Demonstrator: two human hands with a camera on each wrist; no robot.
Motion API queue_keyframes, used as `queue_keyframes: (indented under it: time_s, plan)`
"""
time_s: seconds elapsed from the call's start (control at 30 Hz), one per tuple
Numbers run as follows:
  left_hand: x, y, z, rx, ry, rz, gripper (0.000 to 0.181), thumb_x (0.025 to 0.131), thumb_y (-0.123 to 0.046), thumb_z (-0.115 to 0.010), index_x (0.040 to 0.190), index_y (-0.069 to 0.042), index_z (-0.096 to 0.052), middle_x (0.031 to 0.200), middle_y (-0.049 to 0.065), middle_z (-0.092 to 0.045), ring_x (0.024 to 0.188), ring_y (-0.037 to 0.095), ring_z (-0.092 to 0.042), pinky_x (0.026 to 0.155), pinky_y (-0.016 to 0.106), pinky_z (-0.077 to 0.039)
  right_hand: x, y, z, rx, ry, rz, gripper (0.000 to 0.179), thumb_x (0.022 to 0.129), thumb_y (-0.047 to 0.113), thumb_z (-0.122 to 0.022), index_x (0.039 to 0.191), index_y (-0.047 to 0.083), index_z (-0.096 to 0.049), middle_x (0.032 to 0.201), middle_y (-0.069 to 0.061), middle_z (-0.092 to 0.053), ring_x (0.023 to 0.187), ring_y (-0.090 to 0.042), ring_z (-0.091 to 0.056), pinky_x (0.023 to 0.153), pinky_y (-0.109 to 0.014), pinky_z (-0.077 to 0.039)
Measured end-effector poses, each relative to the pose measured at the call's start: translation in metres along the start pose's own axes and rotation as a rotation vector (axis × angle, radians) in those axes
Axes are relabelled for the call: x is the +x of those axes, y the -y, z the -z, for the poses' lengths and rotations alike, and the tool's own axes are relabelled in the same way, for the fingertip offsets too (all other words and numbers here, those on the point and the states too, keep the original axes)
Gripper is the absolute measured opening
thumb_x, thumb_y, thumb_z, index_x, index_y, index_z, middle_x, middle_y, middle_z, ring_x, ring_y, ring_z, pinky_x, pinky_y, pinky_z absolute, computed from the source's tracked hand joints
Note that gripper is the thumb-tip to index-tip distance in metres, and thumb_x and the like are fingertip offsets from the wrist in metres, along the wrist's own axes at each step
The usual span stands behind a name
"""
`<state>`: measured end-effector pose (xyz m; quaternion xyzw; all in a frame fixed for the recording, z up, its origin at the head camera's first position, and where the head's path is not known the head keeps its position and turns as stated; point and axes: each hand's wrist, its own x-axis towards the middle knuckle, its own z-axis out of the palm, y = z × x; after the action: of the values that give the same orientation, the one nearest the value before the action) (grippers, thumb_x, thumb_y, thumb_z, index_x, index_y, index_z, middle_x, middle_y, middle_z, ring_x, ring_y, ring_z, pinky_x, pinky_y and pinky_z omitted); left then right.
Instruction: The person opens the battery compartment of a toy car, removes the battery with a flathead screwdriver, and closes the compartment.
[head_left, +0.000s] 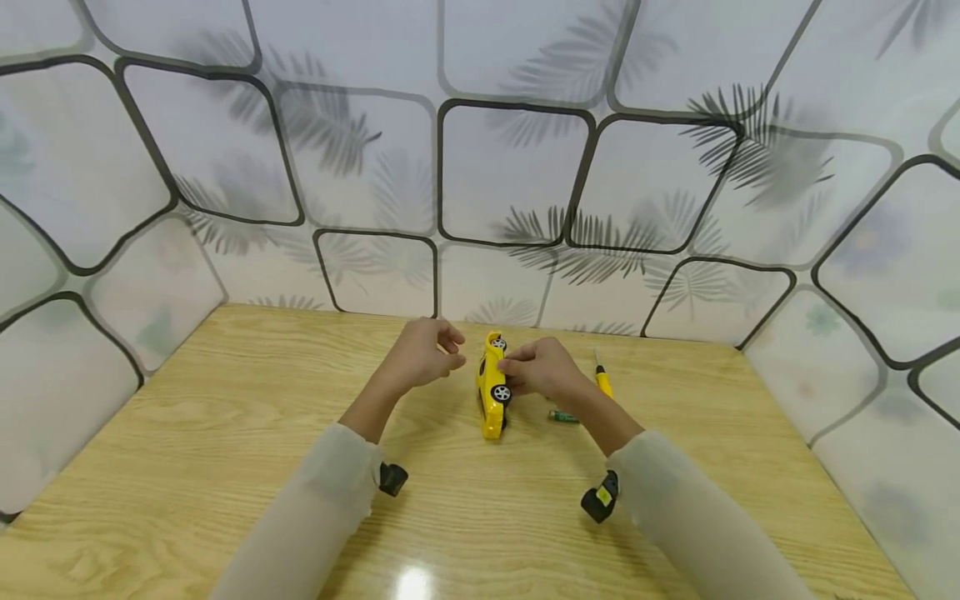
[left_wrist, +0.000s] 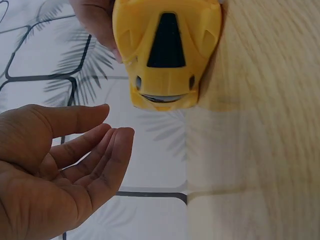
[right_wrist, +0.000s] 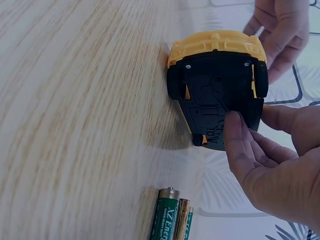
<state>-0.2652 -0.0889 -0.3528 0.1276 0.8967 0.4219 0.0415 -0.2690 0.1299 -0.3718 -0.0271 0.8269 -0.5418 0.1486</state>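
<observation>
A yellow toy car [head_left: 489, 385] stands tipped on its side on the table, its wheels turned to the right. My right hand [head_left: 546, 371] holds it by the upper side, thumb on one face and fingertips against the black underside [right_wrist: 215, 95], as the right wrist view shows. Left of the car, my left hand [head_left: 423, 354] hovers with loosely bent fingers and nothing in them. In the left wrist view, the thumb and fingers of that hand [left_wrist: 60, 170] are apart from the car's yellow body [left_wrist: 167, 77] and dark window.
Green batteries [right_wrist: 165, 215] lie close together on the wooden table [head_left: 225, 433], right of the car and partly behind my right arm. Beyond them is a yellow-handled screwdriver [head_left: 603, 382]. Patterned walls [head_left: 513, 175] border the table at the back and sides.
</observation>
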Motion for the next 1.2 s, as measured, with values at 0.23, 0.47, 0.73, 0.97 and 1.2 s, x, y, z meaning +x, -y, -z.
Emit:
queue_keyframes:
  time_s: [0.23,0.47,0.73,0.97,1.2]
  plan:
    - [0.006,0.011,-0.006,-0.129,0.078,0.069,0.029,0.094,-0.006,-0.074,0.12,0.005,-0.069,0.103,0.015,-0.068,0.08,0.028,-0.072,0.073,0.037,-0.064,0.001,0.0,0.001,-0.008,-0.001,0.007,0.025,0.1,0.012,-0.069,0.117,-0.005,-0.072,0.108,-0.016,-0.074,0.09,-0.025,-0.075,0.084,-0.045,-0.063]
    - [0.014,0.021,-0.016,-0.279,0.158,0.146,0.035,0.095,-0.004,-0.071,0.126,0.009,-0.065,0.109,0.017,-0.068,0.098,0.04,-0.07,0.076,0.036,-0.064,0.001,0.0,0.002,-0.009,-0.001,-0.005,0.025,0.1,0.011,-0.069,0.118,-0.005,-0.071,0.111,-0.018,-0.073,0.091,-0.027,-0.075,0.083,-0.044,-0.063]
    - [0.019,0.025,-0.021,-0.623,0.263,0.328,0.039,0.099,-0.004,-0.067,0.135,0.006,-0.059,0.127,0.022,-0.063,0.107,0.033,-0.067,0.09,0.042,-0.061,0.002,0.002,0.002,-0.02,0.01,0.002,0.029,0.1,0.012,-0.068,0.123,-0.006,-0.07,0.113,-0.018,-0.073,0.093,-0.027,-0.074,0.084,-0.043,-0.063]
    - [0.019,0.025,-0.026,-0.743,0.251,0.404,0.04,0.098,-0.003,-0.068,0.136,0.004,-0.059,0.128,0.02,-0.064,0.103,0.028,-0.07,0.092,0.042,-0.061,0.003,0.004,0.003,-0.019,0.01,-0.006,0.028,0.099,0.011,-0.069,0.123,-0.006,-0.07,0.112,-0.018,-0.074,0.092,-0.026,-0.075,0.08,-0.04,-0.064]
    - [0.015,0.022,-0.027,-0.774,0.213,0.416,0.04,0.099,-0.003,-0.067,0.137,0.005,-0.058,0.133,0.022,-0.062,0.109,0.03,-0.069,0.096,0.042,-0.059,0.005,0.004,0.002,0.0,0.007,-0.011,0.023,0.099,0.009,-0.069,0.117,-0.004,-0.072,0.11,-0.017,-0.074,0.091,-0.026,-0.075,0.078,-0.038,-0.064]
